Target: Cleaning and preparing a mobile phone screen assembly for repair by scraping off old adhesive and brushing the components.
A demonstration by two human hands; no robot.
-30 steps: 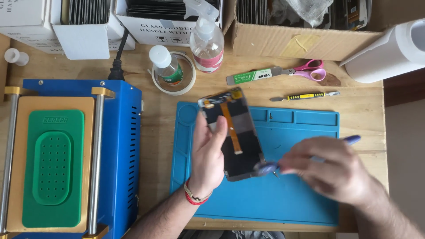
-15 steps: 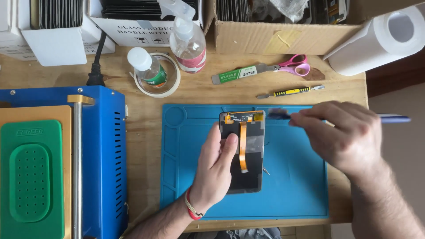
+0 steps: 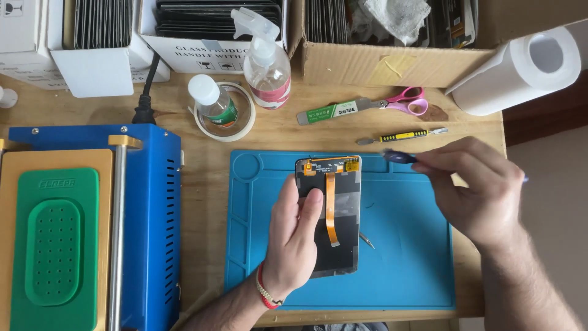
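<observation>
Left hand (image 3: 294, 245) clasped around dark phone screen panel (image 3: 334, 214), lying lengthwise on blue work mat (image 3: 404, 257), orange ribbon cable (image 3: 331, 208) facing up. Right hand (image 3: 478, 190) pinched shut on blue pen-like tool (image 3: 399, 157), just beside the panel's top corner.

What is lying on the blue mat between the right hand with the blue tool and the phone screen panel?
Nothing visible stands there. Between the right hand, holding the blue tool, and the phone screen panel under the left hand is bare blue mat. Small tweezers lie lower.
</observation>
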